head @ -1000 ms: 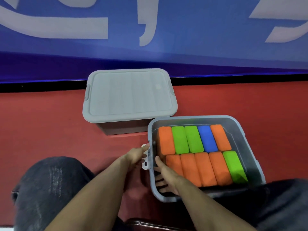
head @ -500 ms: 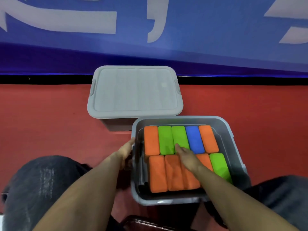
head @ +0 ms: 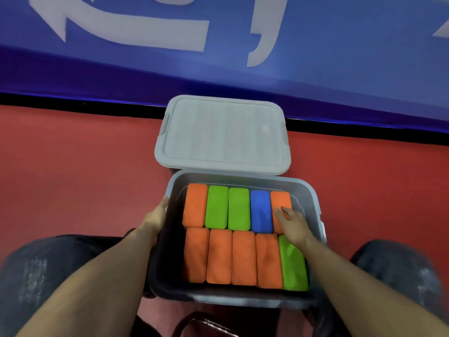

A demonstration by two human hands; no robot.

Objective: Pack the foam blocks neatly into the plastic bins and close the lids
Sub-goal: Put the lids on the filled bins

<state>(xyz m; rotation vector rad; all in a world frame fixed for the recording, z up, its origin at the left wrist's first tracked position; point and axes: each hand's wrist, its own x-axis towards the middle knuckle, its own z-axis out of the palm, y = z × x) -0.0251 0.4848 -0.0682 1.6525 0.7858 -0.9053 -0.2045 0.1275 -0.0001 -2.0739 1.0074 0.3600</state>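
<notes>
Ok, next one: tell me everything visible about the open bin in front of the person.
The open bin is grey plastic, rectangular with rounded corners and a rolled rim, lidless, sitting on the red floor between the person's knees. It holds ten foam blocks in two rows of five: six orange, three green, one blue. The left hand rests against its left wall; the right hand lies flat on the far-right blocks. Its far edge meets the closed bin.

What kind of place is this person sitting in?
Probably a sports hall or event venue floor: a red matte floor, a big blue banner with white lettering along the wall, and grey plastic bins set directly on the ground.
</notes>
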